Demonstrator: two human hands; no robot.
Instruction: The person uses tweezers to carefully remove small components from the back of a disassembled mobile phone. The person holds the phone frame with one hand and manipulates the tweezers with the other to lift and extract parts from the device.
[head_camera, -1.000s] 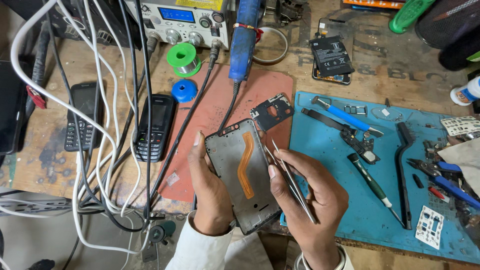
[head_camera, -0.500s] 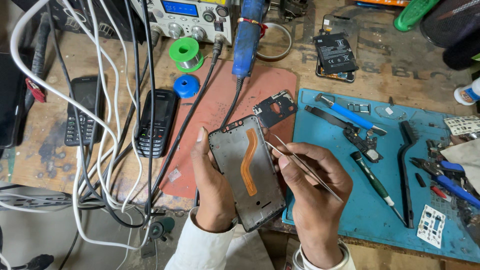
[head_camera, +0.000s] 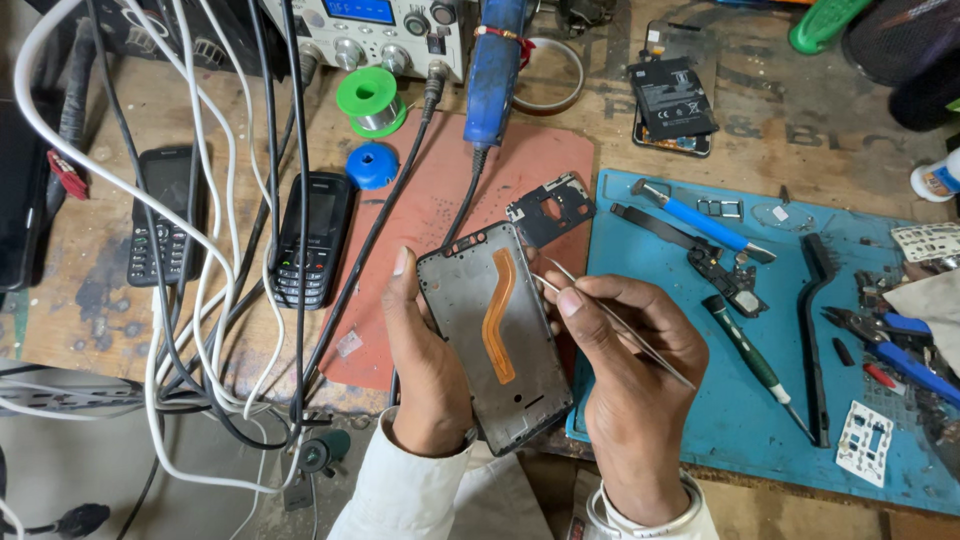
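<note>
the blue work mat (head_camera: 800, 420) is lying under and to the right of the grip. the left hand (head_camera: 430, 370) is clasping the opened phone frame (head_camera: 497, 335) by its left edge, upright over the bench. just beside it, the right hand (head_camera: 630, 370) is pinching metal tweezers (head_camera: 620, 325), tips hovering at the frame's upper right edge.

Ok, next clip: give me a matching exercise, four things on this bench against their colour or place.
Things:
1 solder spool
2 ribbon cable
3 tweezers
4 screwdriver

Descriptions:
A orange, on the phone frame
B lying on the blue mat
C green, by the cables
D in the right hand

Pairs: 1-C, 2-A, 3-D, 4-B.
</note>
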